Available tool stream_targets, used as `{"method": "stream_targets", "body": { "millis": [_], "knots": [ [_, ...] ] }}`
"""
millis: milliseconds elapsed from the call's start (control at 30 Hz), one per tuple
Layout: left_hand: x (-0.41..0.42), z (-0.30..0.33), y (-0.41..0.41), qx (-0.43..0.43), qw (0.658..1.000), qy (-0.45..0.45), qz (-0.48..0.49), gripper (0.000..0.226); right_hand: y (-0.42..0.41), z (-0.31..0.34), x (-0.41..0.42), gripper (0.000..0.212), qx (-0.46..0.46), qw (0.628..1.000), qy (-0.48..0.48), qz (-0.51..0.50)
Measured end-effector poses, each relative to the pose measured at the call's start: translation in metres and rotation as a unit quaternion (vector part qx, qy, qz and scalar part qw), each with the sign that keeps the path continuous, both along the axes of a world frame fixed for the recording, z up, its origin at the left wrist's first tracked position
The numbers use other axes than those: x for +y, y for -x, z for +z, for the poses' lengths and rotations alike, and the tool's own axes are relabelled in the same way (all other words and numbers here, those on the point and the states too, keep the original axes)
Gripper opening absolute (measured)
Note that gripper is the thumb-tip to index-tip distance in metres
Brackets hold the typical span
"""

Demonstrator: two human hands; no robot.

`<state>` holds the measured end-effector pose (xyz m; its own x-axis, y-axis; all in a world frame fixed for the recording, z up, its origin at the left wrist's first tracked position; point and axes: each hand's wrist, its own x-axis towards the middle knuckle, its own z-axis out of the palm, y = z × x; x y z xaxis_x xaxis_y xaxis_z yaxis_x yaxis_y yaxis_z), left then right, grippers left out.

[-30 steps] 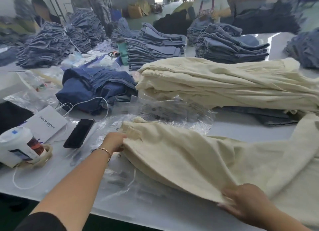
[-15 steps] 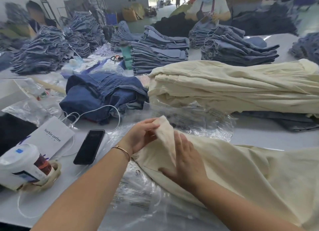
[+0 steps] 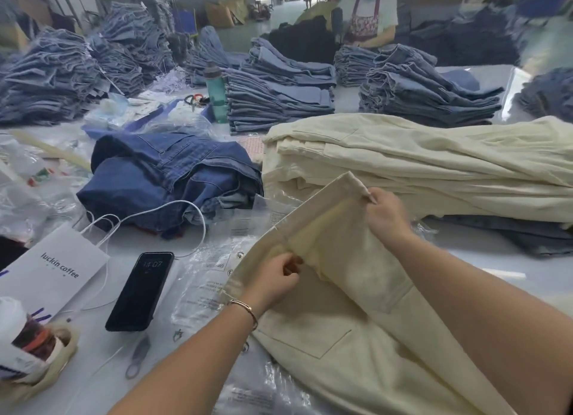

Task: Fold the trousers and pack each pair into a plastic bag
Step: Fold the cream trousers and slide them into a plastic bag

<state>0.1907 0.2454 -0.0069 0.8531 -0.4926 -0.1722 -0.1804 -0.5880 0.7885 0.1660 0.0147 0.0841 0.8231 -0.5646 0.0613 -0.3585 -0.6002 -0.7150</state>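
Note:
A pair of cream trousers (image 3: pixel 335 331) lies across the white table in front of me, its waistband raised and stretched between my hands. My left hand (image 3: pixel 273 279) pinches the near end of the waistband. My right hand (image 3: pixel 386 216) pinches the far corner, lifted off the table. Clear plastic bags (image 3: pixel 210 278) lie flat under the trousers. Behind them sits a tall stack of folded cream trousers (image 3: pixel 418 163).
A black phone (image 3: pixel 141 290) and a white paper bag (image 3: pixel 52 275) lie left of the trousers, with a coffee cup (image 3: pixel 28 337) at the near left. Dark blue jeans (image 3: pixel 167 176) are heaped behind. Stacks of folded jeans (image 3: pixel 273 95) and a green bottle (image 3: pixel 215 92) stand further back; a person (image 3: pixel 369 14) works at the far side.
My right hand came from the trouser leg at the right to the waist, then moved to the waistband's far corner. Both hands have lifted and spread the waistband.

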Motion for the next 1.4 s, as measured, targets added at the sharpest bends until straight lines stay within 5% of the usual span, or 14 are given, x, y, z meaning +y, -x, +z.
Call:
{"method": "stream_targets", "body": {
  "millis": [167, 267, 367, 433, 533, 633, 800, 900, 967, 1067, 1133, 1267, 1400],
  "knots": [
    [-0.034, 0.0, -0.049, 0.002, 0.999, 0.017, 0.041, 0.061, -0.028, 0.015, -0.007, 0.018, -0.003, 0.996, 0.086, 0.013],
    [-0.035, -0.011, -0.063, 0.056, 0.994, -0.092, -0.003, 0.066, -0.035, -0.004, 0.007, 0.025, 0.025, 0.986, 0.144, 0.084],
    [-0.026, -0.007, -0.074, -0.121, 0.978, -0.164, 0.049, 0.043, -0.04, -0.022, 0.02, 0.026, 0.047, 0.97, 0.215, 0.107],
    [-0.008, -0.004, -0.08, -0.232, 0.931, -0.234, 0.156, 0.034, -0.046, -0.024, 0.024, 0.028, 0.046, 0.967, 0.232, 0.096],
    [0.022, -0.007, -0.08, -0.119, 0.907, -0.354, 0.194, 0.054, -0.053, -0.021, 0.033, 0.044, 0.028, 0.971, 0.224, 0.077],
    [0.037, -0.012, -0.072, -0.056, 0.916, -0.363, 0.164, 0.052, -0.054, -0.023, 0.048, 0.046, 0.013, 0.972, 0.222, 0.08],
    [0.049, -0.003, -0.052, -0.08, 0.945, -0.291, 0.125, 0.041, -0.043, -0.028, 0.07, 0.042, -0.001, 0.957, 0.278, 0.078],
    [0.054, 0.017, -0.036, 0.072, 0.972, -0.056, 0.217, 0.023, -0.038, -0.022, 0.071, 0.046, -0.02, 0.962, 0.262, 0.07],
    [0.059, 0.037, -0.025, 0.218, 0.921, 0.139, 0.291, 0.012, -0.034, -0.014, 0.068, 0.045, -0.041, 0.964, 0.253, 0.074],
    [0.075, 0.054, -0.008, 0.313, 0.851, 0.277, 0.318, 0.005, -0.026, 0.0, 0.068, 0.046, -0.077, 0.96, 0.255, 0.084],
    [0.083, 0.051, 0.007, 0.328, 0.829, 0.296, 0.341, 0.009, -0.016, 0.008, 0.075, 0.049, -0.097, 0.958, 0.253, 0.094],
    [0.102, 0.017, 0.042, 0.284, 0.849, 0.218, 0.389, 0.011, 0.028, 0.001, 0.114, 0.042, -0.136, 0.939, 0.258, 0.184],
    [0.117, -0.002, 0.064, 0.334, 0.821, 0.261, 0.383, 0.011, 0.071, -0.037, 0.174, 0.03, -0.029, 0.888, 0.293, 0.354]
  ]
}}
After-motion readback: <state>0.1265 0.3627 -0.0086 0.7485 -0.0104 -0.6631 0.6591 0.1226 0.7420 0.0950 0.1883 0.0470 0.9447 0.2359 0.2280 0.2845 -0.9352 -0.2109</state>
